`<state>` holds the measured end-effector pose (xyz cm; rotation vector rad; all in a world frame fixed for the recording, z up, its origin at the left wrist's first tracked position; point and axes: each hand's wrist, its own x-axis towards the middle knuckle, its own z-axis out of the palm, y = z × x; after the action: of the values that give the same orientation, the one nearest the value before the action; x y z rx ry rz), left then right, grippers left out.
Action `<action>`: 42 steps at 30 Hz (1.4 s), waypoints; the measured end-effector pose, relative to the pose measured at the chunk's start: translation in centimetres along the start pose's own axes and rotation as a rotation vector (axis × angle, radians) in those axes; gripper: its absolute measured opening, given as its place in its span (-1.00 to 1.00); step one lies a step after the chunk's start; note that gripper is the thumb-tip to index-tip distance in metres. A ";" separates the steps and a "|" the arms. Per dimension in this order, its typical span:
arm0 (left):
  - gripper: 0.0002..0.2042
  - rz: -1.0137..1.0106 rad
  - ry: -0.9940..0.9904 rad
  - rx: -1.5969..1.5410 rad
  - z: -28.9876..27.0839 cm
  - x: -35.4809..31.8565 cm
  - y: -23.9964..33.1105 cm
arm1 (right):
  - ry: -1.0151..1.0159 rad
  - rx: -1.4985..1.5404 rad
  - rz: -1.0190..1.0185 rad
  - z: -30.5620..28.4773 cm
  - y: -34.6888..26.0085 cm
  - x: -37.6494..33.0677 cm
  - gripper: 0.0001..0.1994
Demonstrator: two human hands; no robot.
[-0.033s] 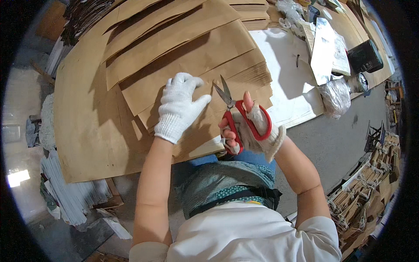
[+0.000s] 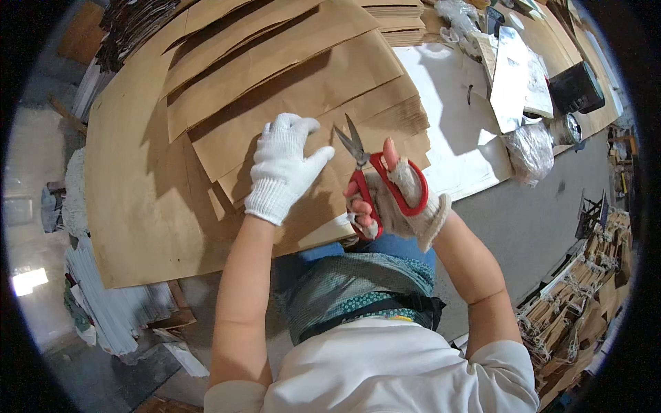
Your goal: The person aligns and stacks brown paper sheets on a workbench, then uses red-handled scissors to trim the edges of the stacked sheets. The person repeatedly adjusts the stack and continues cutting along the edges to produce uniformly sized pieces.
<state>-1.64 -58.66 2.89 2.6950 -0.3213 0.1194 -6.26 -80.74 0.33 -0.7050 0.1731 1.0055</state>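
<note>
Around the red-handled scissors (image 2: 361, 160), the right hand (image 2: 396, 206) closes its thumb and fingers, their tips bare beyond a worn, pale glove (image 2: 407, 189); the blades stand slightly parted, pointing away over the paper. How the lower fingers sit in their loop is partly hidden by the handle. Left of the scissors, the left hand (image 2: 282, 162), inside a white knitted glove (image 2: 272, 186), has its fingers loosely bent and the thumb spread wide; its underside is out of sight, so I cannot tell how firmly it rests on the sheets, if at all. Beneath and beyond lies brown paper (image 2: 310, 86) in overlapping layers, the farthest ones cut off at the top. It covers much of a wooden table (image 2: 127, 213), with a white sheet (image 2: 451, 103) to the right. Farther right, crumpled clear plastic (image 2: 530, 155) sits against a metal tin (image 2: 566, 131), near a black container (image 2: 577, 88) whose contents cannot be made out. Tied brown bundles (image 2: 575, 303) at lower right fade into the dark rim.
</note>
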 end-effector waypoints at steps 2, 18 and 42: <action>-0.64 -0.020 0.051 -0.009 0.3 0.0 -0.1 | 0.014 -0.045 -0.029 0.5 -1.0 0.5 0.05; -0.62 0.072 0.017 0.038 0.2 0.3 -1.2 | 0.073 0.044 -0.009 1.8 0.6 -0.4 0.03; -0.78 -0.068 0.029 0.203 0.6 0.9 0.0 | 0.188 -0.338 -0.060 2.2 0.6 0.3 -0.15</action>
<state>-0.74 -59.14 2.49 2.8981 -0.2192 0.1793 -6.98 -78.94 1.58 -1.1084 0.1463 0.9198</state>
